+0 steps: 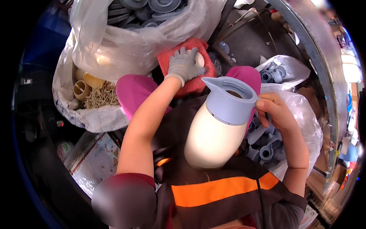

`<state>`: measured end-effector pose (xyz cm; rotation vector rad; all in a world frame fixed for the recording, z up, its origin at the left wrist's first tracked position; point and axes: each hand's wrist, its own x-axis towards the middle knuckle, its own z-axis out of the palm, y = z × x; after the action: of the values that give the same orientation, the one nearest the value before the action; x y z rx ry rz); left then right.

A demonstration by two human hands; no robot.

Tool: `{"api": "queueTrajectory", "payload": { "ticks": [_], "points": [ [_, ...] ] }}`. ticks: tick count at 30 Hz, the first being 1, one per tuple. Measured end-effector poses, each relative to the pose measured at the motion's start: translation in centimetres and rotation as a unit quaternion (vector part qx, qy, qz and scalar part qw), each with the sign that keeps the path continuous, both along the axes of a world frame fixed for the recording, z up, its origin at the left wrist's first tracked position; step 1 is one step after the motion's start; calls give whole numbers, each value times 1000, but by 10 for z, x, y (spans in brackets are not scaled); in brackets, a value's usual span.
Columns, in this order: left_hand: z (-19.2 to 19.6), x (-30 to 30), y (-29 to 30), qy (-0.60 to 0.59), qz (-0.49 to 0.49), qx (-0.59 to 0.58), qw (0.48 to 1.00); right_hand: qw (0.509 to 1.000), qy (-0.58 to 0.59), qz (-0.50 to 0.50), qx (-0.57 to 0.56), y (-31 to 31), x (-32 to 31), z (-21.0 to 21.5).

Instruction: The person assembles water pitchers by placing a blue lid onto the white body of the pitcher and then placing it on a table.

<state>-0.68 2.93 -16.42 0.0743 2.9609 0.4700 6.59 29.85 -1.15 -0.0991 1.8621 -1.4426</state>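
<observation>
My left hand [185, 64], in a grey knitted glove, rests palm down with its fingers spread on a red padded cloth [163, 63]. A small white round piece [199, 60] shows between its thumb and forefinger, partly covered. A cream vacuum jug [213, 141] with a grey-blue spouted collar leans against my apron, its spout pointing to the upper left. The dark mouth [233, 94] of the jug is uncovered. My bare right hand [272, 108] is closed round the handle at the collar's right side; much of the handle is hidden.
Grey round parts fill a large plastic bag [183, 32] at the top. To the left, a white sack [68, 110] holds cream cups [81, 90] and thin beige pieces. Plastic bags [305, 118] with grey-blue parts stand on the right, inside a metal frame edge [305, 28].
</observation>
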Motion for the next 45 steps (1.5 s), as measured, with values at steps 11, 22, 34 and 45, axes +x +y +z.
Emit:
{"api": "queueTrajectory", "payload": {
  "ticks": [11,22,34,45],
  "points": [
    [122,22,-132,250,125,369,886,945,323,-46,-19,-79,-53,7],
    [163,17,-32,250,-135,15,959,853,522,5,24,-96,-70,-65],
    [245,24,-19,364,-149,51,918,828,513,34,224,-80,-48,-90],
    [157,21,-22,314,-155,-42,936,848,479,46,221,-82,-47,-94]
  ]
}}
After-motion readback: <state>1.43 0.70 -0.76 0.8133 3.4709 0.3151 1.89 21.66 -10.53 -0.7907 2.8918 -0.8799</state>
